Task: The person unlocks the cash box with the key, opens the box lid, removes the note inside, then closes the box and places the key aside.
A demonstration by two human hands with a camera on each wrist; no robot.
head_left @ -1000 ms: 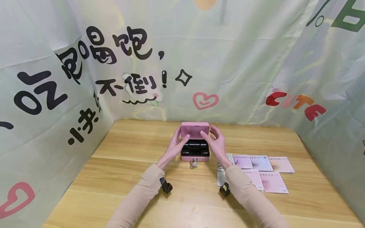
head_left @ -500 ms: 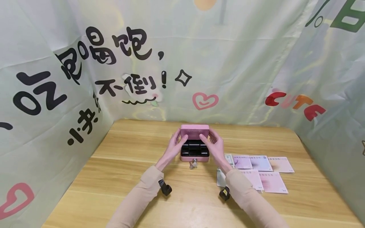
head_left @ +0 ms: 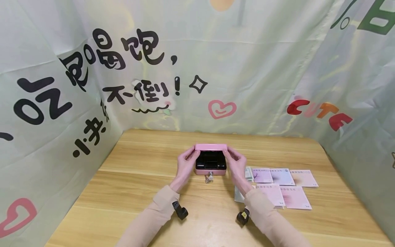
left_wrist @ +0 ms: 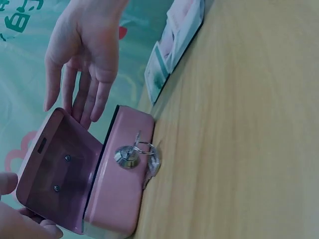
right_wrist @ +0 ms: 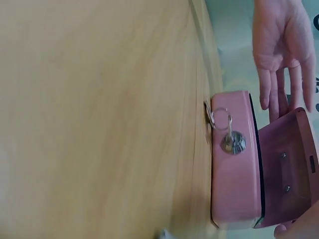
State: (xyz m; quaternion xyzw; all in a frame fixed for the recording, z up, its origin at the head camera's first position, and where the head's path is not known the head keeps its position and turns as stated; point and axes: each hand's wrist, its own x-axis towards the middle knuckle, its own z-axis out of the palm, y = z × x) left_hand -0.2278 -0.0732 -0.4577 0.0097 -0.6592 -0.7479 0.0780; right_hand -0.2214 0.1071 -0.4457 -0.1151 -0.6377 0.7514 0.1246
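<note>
A small pink cash box (head_left: 203,172) with a black compartment tray (head_left: 211,164) stands in the middle of the wooden table. Its lid (head_left: 211,147) is raised and tilts forward over the tray. At the lid's left side, my left hand (head_left: 185,166) holds the corner between thumb and fingers. My right hand (head_left: 237,166) holds the opposite corner the same way. A key sits in the front lock (right_wrist: 234,143), and more keys (left_wrist: 153,162) hang from its ring. Both wrist views show the lid's inner face with two screws.
Several paper banknotes (head_left: 296,198) lie in two rows on the table, right of the box; the right forearm covers part of them. Printed cloth (head_left: 262,85) walls the table at the back and both sides. Bare wood (head_left: 139,181) lies left of the box.
The lid has swung forward and down from nearly upright, with both hands moving along with it. Box body, keys and banknotes stay in place.
</note>
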